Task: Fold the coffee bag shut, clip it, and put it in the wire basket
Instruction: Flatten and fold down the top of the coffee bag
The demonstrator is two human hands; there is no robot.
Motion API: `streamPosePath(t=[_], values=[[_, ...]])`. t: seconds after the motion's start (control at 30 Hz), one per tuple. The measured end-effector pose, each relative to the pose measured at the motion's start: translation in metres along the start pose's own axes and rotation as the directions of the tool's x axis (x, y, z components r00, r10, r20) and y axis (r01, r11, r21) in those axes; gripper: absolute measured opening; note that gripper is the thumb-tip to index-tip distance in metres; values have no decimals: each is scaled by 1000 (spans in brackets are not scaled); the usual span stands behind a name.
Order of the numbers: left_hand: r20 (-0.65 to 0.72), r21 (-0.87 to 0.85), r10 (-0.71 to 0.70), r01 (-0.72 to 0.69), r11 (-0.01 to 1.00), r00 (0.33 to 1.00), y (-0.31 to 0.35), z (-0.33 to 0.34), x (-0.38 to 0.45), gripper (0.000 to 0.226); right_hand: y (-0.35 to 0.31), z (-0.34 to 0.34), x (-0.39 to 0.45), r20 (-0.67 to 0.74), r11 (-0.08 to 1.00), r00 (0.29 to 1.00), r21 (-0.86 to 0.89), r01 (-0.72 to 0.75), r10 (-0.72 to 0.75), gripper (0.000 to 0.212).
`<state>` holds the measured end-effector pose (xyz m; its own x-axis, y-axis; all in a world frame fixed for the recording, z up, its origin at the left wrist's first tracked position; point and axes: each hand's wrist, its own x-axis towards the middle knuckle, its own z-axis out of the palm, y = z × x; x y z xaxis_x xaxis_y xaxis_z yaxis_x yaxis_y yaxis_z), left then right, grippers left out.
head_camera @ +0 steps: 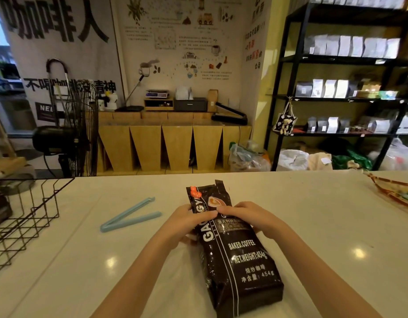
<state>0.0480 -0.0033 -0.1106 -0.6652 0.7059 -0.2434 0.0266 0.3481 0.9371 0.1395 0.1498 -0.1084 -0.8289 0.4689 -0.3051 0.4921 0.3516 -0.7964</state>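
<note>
Here a dark brown coffee bag (pixel 235 249) lies flat on the pale counter (pixel 313 226), its printed face up and its long side running away from the person, with the base nearest the camera and the open top pointing toward the far edge. The top end is still flat and unfolded, with a torn-looking black corner sticking up at its far right. Both hands are closed on the bag's upper part. The left hand (pixel 187 220) curls round the bag's left edge, thumb laid across the front just below the orange mark. The right hand (pixel 246 215) grips the right edge, its fingers bent over the front so that the fingertips of the two hands nearly meet at the middle of the bag.

A light blue bag clip (pixel 130 215) lies on the counter to the left of the bag, apart from it and from the hands, sprung wide into a V with its hinge toward the person. Further left, at the counter's left edge, stands the black wire basket (pixel 26 216); it is well apart from the bag. A patterned tray (pixel 396 191) sits at the counter's far right
</note>
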Motion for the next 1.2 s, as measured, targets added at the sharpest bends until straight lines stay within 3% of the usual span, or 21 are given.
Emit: streamPosePath(t=[0.2, 0.33, 0.47, 0.6, 0.7, 0.97, 1.03, 1.1, 1.17, 1.2], values=[[-108, 27, 182, -180, 983, 977, 18, -9, -6, 52, -12, 0, -6, -201, 965, 954, 95, 245, -222, 52], [-170, 46, 338, -335, 941, 926, 32, -24, -15, 73, -30, 3, -17, -405, 881, 828, 101, 463, -388, 50], [-214, 70, 499, -497, 865, 840, 41, -35, -25, 93, -47, 6, -23, -497, 797, 725, 103, 595, -477, 62], [-220, 134, 609, -595, 793, 762, 40, -37, -29, 94, -52, 12, -21, -529, 768, 676, 70, 636, -512, 77], [-212, 181, 644, -618, 765, 735, 37, -36, -28, 99, -47, 14, -16, -509, 760, 686, 91, 643, -520, 79], [-246, -2, 580, -599, 801, 776, 36, -30, -21, 73, -51, 13, -21, -417, 754, 712, 88, 651, -565, 98], [-263, -67, 552, -586, 807, 791, 37, -31, -20, 59, -61, 8, -30, -491, 717, 590, -109, 688, -641, 110], [-265, -142, 527, -574, 807, 807, 39, -32, -19, 51, -76, 5, -38, -508, 589, 350, -451, 671, -787, 110], [-261, -216, 525, -579, 786, 810, 44, -37, -19, 44, -97, 5, -43, -406, 413, 136, -743, 526, -904, 100], [-267, -236, 535, -593, 770, 802, 45, -41, -19, 35, -109, 5, -45, -313, 309, 67, -840, 445, -947, 93]])
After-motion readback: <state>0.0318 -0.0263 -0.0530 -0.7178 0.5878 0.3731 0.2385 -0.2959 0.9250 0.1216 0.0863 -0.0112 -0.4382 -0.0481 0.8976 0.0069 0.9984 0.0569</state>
